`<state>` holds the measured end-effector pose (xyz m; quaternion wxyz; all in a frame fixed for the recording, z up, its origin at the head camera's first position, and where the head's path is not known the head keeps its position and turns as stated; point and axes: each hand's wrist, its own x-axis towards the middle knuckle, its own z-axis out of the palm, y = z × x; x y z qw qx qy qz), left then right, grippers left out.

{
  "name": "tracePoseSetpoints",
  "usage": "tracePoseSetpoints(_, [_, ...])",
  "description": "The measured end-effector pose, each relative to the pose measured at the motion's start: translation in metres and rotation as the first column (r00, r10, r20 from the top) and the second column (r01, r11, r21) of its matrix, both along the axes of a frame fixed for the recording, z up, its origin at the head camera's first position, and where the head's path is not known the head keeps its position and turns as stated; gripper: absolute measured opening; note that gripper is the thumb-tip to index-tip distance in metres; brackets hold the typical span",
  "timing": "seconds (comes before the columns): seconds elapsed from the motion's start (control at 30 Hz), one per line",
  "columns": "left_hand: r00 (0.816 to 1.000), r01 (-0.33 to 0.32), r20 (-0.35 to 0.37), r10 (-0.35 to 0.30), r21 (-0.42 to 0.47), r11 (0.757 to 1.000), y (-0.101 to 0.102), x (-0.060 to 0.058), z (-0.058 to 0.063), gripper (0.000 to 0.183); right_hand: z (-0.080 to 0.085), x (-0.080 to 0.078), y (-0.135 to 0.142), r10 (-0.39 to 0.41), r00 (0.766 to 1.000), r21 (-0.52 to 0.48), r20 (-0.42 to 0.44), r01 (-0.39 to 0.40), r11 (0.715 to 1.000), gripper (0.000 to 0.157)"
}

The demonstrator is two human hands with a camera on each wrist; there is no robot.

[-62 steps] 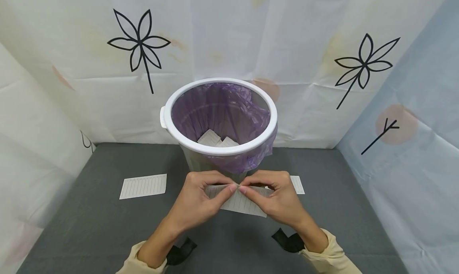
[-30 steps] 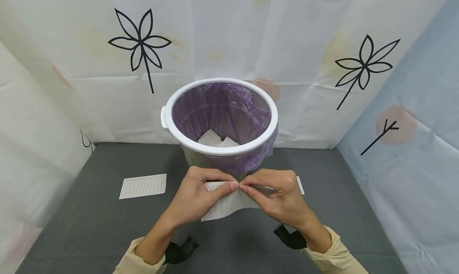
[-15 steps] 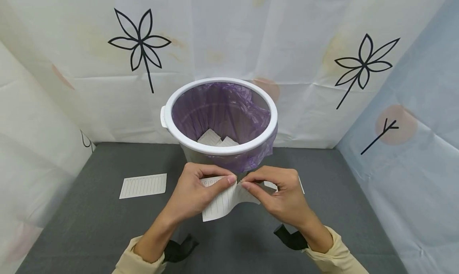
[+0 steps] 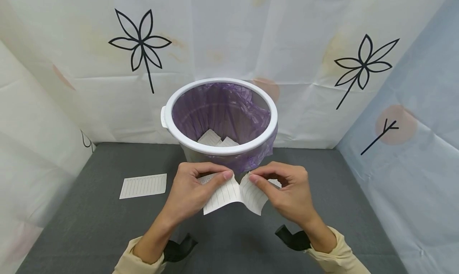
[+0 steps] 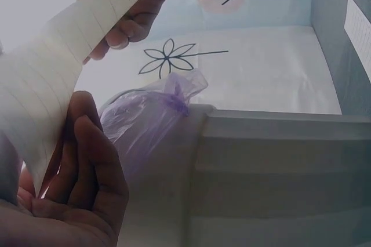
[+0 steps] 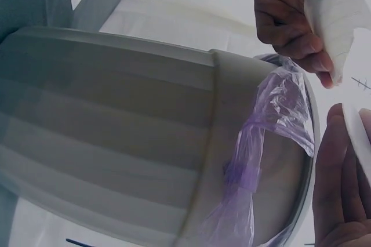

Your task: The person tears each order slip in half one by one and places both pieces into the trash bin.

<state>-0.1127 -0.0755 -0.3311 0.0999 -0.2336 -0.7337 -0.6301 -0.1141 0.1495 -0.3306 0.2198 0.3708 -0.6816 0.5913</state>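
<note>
A lined paper sheet (image 4: 222, 196) is held upright just in front of the bin, split by a tear running down from its top edge. The two parts still join lower down. My left hand (image 4: 191, 196) pinches the left part near the torn edge between thumb and fingers. On the other side of the tear, my right hand (image 4: 287, 192) pinches the right part, which curls forward. In the left wrist view the paper (image 5: 40, 79) spans both hands. The white-rimmed bin (image 4: 219, 149) has a purple liner (image 4: 222, 102) with paper pieces (image 4: 209, 137) inside.
Another lined paper slip (image 4: 143, 186) lies on the grey tabletop (image 4: 118, 230) to the left. White paper (image 4: 275, 182) shows behind my right fingers. Printed cloth walls (image 4: 222, 34) enclose the table at the back and sides. Dark straps (image 4: 294, 241) hang at both wrists.
The sheet was whole along its top edge at first; a tear has opened down its middle. My hands have moved apart, the right going rightward and the left slightly left and up.
</note>
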Motion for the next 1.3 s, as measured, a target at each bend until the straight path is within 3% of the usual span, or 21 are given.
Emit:
tracePoseSetpoints(0.17, [0.999, -0.035, -0.014, 0.035, 0.012, 0.999, -0.003, -0.001, 0.0, 0.004, 0.002, 0.0, 0.003, -0.036, 0.999, -0.036, 0.007, 0.037, 0.999, 0.02])
tracePoseSetpoints(0.4, [0.999, -0.032, -0.016, 0.033, 0.061, 0.998, -0.008, -0.002, -0.001, 0.005, 0.005, -0.001, 0.007, -0.051, 0.999, -0.075, 0.008, 0.051, 0.996, 0.014])
tracePoseSetpoints(0.8, [0.996, -0.087, -0.03, 0.089, 0.061, 0.994, -0.024, -0.001, 0.005, 0.006, 0.015, -0.004, 0.023, -0.135, 0.991, -0.121, 0.014, 0.135, 0.983, 0.006])
tracePoseSetpoints(1.1, [0.98, -0.169, -0.102, 0.172, 0.04, 0.985, -0.041, -0.006, 0.028, 0.009, 0.039, -0.011, 0.035, -0.172, 0.984, -0.127, 0.04, 0.176, 0.976, 0.013])
tracePoseSetpoints(1.3, [0.973, -0.224, -0.058, 0.222, -0.017, 0.974, -0.055, -0.015, 0.056, 0.009, 0.063, -0.026, 0.045, -0.204, 0.979, -0.096, 0.03, 0.206, 0.974, 0.011])
